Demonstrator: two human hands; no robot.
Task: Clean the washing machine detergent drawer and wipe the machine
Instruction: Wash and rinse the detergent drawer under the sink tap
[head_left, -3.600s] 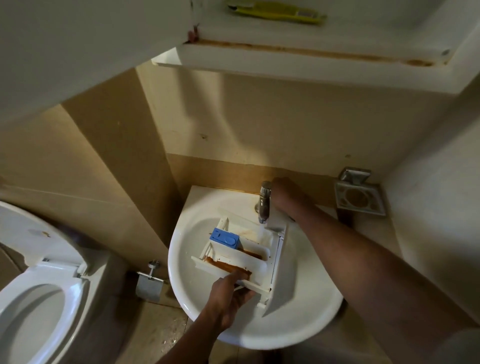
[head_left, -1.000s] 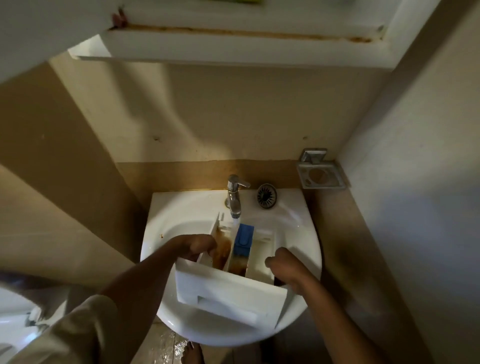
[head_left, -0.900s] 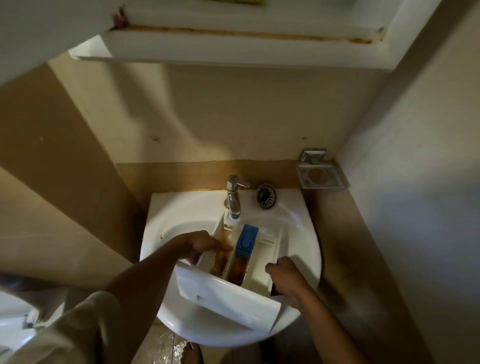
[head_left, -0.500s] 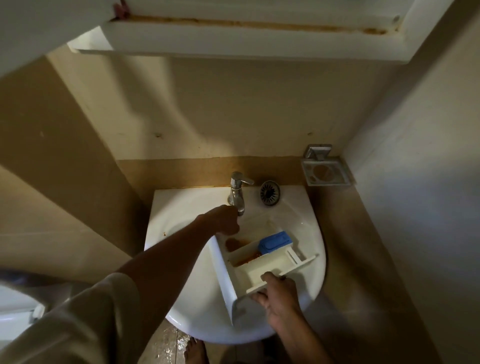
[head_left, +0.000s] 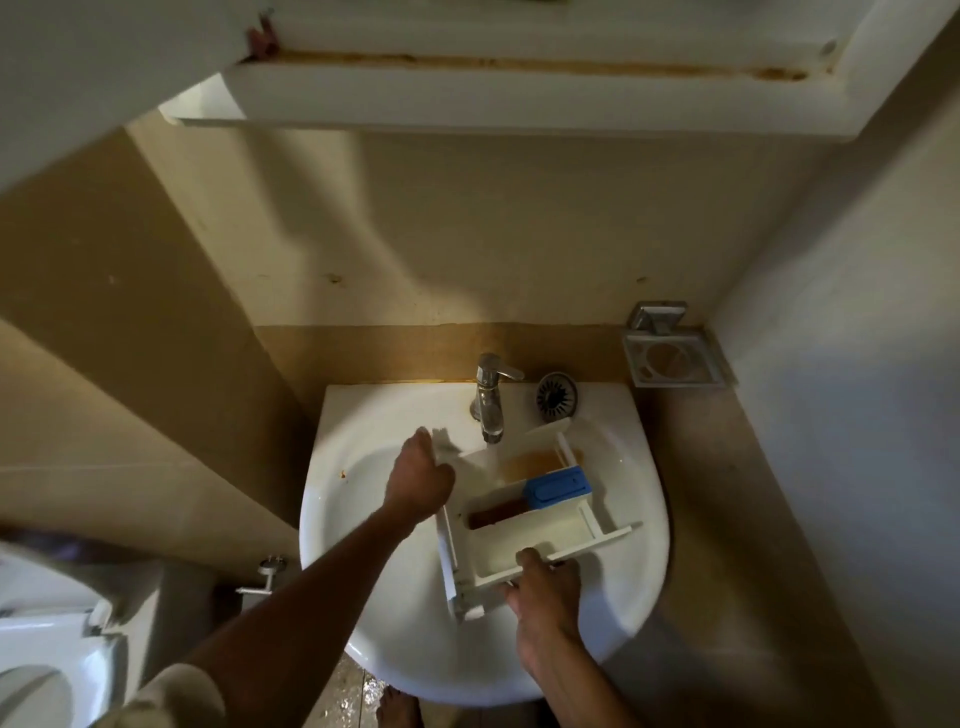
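Observation:
A white detergent drawer (head_left: 524, 540) lies tilted in the white sink (head_left: 363, 582), under the chrome tap (head_left: 488, 400). It has a blue insert (head_left: 558, 484) and brown residue (head_left: 496, 514) in its compartments. My left hand (head_left: 418, 480) grips the drawer's far left corner near the tap. My right hand (head_left: 545, 587) holds the drawer's near edge. Water from the tap is hard to make out.
A sink strainer (head_left: 557, 400) lies on the sink's back ledge. A metal soap holder (head_left: 672, 361) hangs on the wall at right. A toilet (head_left: 47, 654) stands at lower left. A white cabinet (head_left: 493, 67) overhangs above. A bare foot (head_left: 397, 709) shows on the wet floor.
The drawer has turned in the sink, its front panel swinging from near me to the left. My left hand moved from the tap to the drawer's corner. My right hand stays on the near edge.

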